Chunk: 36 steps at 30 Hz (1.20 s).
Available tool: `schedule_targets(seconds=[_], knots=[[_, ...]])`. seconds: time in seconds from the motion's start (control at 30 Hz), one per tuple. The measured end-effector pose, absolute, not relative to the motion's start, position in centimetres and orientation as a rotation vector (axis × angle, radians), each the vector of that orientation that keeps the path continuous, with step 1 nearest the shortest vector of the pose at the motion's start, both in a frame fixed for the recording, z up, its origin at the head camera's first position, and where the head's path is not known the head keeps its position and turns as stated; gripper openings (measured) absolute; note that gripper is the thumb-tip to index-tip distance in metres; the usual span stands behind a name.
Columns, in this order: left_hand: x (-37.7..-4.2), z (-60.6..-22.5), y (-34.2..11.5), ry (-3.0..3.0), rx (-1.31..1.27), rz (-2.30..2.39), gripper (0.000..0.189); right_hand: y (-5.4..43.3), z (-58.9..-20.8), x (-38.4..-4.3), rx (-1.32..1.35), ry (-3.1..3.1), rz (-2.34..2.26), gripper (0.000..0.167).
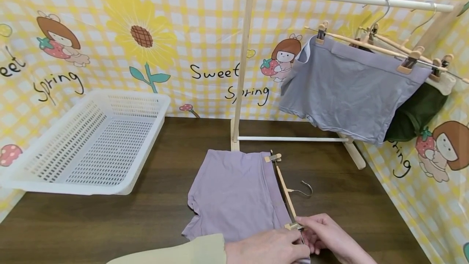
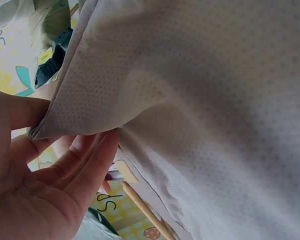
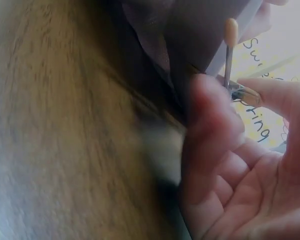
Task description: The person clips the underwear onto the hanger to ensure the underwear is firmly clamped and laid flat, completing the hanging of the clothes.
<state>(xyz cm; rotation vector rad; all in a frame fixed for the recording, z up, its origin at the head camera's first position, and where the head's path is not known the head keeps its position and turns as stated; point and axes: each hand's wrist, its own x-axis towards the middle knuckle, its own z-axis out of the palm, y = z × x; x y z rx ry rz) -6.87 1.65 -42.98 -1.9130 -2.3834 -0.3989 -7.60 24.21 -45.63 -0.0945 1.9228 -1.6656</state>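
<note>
Lilac boxer briefs (image 1: 234, 190) lie flat on the dark wood table, waistband to the right. A wooden clip hanger (image 1: 287, 192) lies along that waistband, its metal hook pointing right. The far clip (image 1: 272, 158) sits on the waistband's upper corner. My left hand (image 1: 269, 247) pinches the fabric at the near end of the waistband; in the left wrist view its thumb and fingers (image 2: 92, 172) hold the cloth edge. My right hand (image 1: 331, 235) pinches the near clip (image 1: 293, 226) at the hanger's end, thumb on top. In the right wrist view the hanger's rod tip (image 3: 231, 32) stands beside that clip.
A white perforated plastic basket (image 1: 146, 146) stands at the left. At the back right a clothes rack (image 1: 242, 64) carries grey boxer briefs (image 1: 348, 89) and dark green ones (image 1: 417, 109) on clip hangers. A yellow checked cloth (image 1: 205, 31) covers the walls behind.
</note>
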Motion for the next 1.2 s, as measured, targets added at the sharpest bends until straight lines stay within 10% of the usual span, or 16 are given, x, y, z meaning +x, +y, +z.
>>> schedule_targets(seconds=[1.2], knots=[[-7.0, -40.6, 1.0, -2.301, -1.796, -0.511, 0.007, 22.5, -46.3, -11.5, -0.048, 1.217, -2.300, 0.040]])
